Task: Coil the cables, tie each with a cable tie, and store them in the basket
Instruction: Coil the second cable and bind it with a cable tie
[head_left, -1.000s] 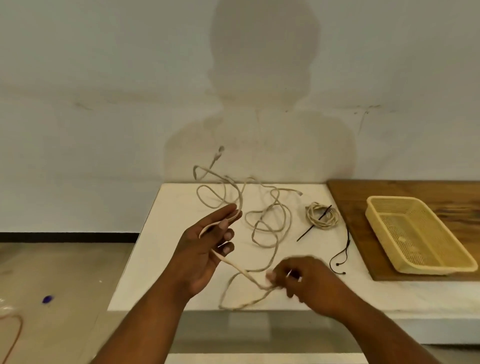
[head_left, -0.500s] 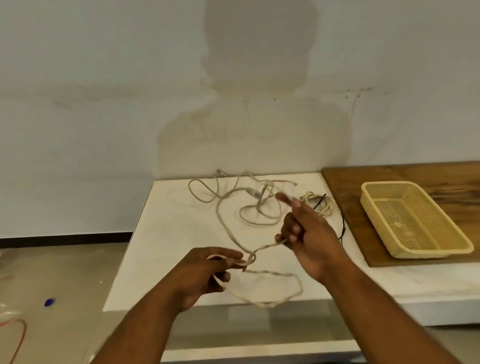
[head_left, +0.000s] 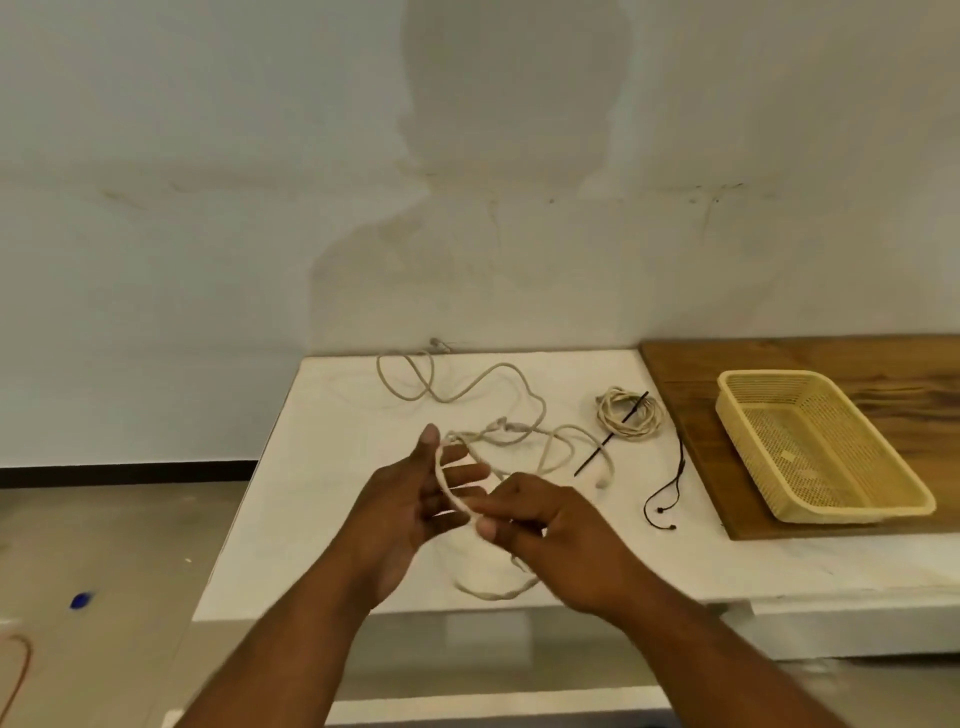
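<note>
Right grip (head_left: 561, 535) pinches the beige cable (head_left: 441, 478) at frame centre, its fingertips partly hidden by the knuckles; left grip (head_left: 405, 514) is spread, the cable arcing over its straight fingers. Below them a blurred loop seems to hang past the worktop (head_left: 311, 493) edge; the basket (head_left: 852, 512) sits at right.

A wooden board (head_left: 779, 374) lies on the right end of the white table (head_left: 322, 467). On the floor (head_left: 130, 530) left of the table sits a small blue scrap (head_left: 81, 600).
</note>
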